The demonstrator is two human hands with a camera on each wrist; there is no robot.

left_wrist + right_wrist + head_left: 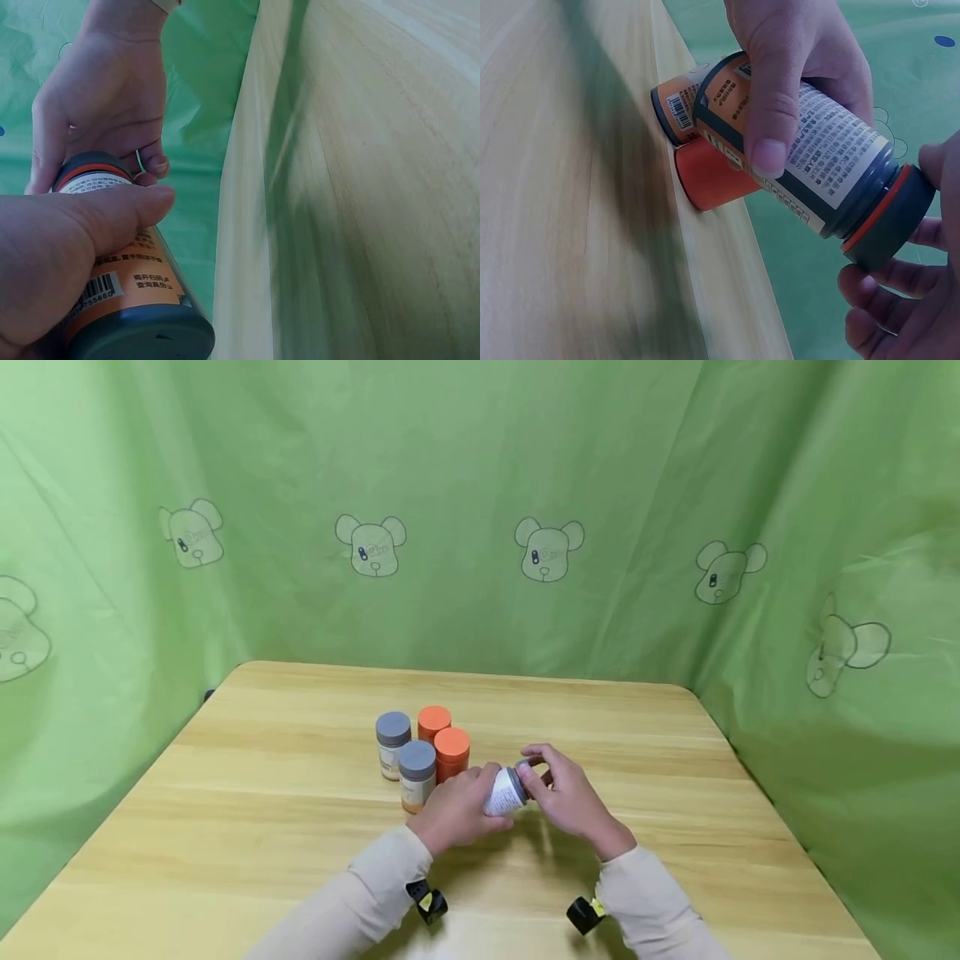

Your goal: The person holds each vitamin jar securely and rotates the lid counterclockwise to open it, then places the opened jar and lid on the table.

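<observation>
My left hand [459, 810] grips a supplement bottle [504, 792] with a white, orange and dark label, holding it tilted over the table. Its thumb lies across the label, and the dark base [142, 334] points toward the left wrist camera. Fingers and thumb of my right hand [568, 795] pinch the dark grey cap [892, 221] at the upper end. An orange ring shows at the cap's lower edge, and the cap sits slightly askew over the neck in the right wrist view. Just left of the hands stand two grey-capped bottles [417, 762] and two orange-capped bottles [452, 745].
The bottles stand close together on a light wood table [262, 760]. A green curtain [465, 443] printed with bear heads surrounds the table's back and sides. Black wrist cameras [432, 906] sit below both sleeves.
</observation>
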